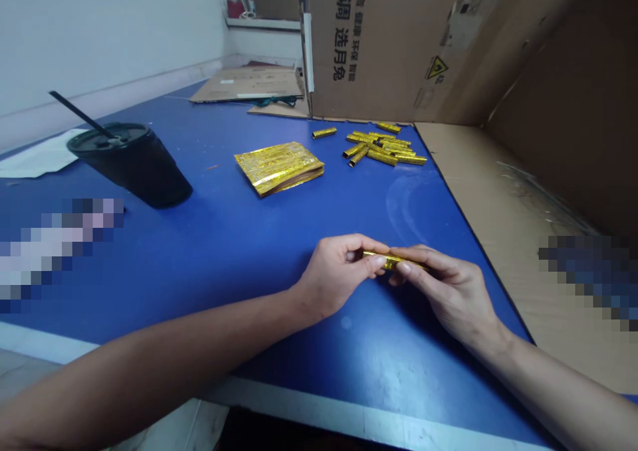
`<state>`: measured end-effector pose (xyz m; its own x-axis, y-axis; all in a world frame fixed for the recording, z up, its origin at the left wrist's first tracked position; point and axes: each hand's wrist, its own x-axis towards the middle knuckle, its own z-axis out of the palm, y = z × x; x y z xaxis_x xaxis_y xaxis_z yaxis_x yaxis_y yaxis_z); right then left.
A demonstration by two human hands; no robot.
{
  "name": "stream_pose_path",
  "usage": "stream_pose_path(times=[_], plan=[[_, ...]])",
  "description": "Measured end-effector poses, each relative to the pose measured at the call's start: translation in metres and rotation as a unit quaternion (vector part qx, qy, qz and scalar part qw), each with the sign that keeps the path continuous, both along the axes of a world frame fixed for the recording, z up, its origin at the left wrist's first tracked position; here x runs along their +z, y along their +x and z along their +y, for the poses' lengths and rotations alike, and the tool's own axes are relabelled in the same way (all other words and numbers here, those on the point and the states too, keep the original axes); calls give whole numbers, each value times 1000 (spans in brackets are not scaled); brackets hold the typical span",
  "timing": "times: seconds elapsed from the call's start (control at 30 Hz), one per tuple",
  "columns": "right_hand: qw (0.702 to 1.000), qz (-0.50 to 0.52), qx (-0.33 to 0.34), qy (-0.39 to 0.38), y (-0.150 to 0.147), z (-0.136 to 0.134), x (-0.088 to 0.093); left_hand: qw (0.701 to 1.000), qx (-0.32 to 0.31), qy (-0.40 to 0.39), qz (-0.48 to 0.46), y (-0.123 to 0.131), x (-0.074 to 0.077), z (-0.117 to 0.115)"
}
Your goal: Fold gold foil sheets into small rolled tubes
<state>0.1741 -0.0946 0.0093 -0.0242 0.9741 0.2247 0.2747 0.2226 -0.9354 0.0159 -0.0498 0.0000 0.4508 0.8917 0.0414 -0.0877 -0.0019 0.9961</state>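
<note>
Between my two hands, above the blue table, is a narrow gold foil roll. My left hand pinches its left end with thumb and fingers. On the right part of the same roll, my right hand is closed, its thumb along the near side. Beyond my hands lies a stack of gold foil sheets, their edges slightly fanned on the right. A loose pile of several gold foil rolls rests at the back right, with one single roll lying apart to its left.
A black cup with a straw stands at the left on the blue table. A large cardboard box walls off the back and right. Flat cardboard and a white tissue lie farther back. Two blurred patches hide items at the sides.
</note>
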Motion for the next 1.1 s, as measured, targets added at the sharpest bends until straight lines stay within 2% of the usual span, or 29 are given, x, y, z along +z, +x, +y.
stream_pose_path(times=[0.13,0.27,0.4,0.5,0.67,0.73,0.97,1.1], plan=[[1000,-14,5,10,-1,0,1,1000,-6,14,6,0,-1,-1],[1000,-8,-16,13,1,0,0,1000,-1,-11,-10,-1,0,1],[997,12,-76,11,5,1,-5,997,55,-32,-43,-2,2,7],[994,-8,-102,28,7,2,-8,996,86,-25,-31,-1,2,9],[987,-97,-71,103,7,0,-9,997,56,-48,28,1,6,7],[987,-105,-58,106,6,-1,-9,996,54,-63,33,1,7,8],[988,87,-119,34,9,7,-14,990,111,-83,-8,-3,2,17],[985,126,-115,7,12,11,-15,990,116,-80,-8,-2,2,18]])
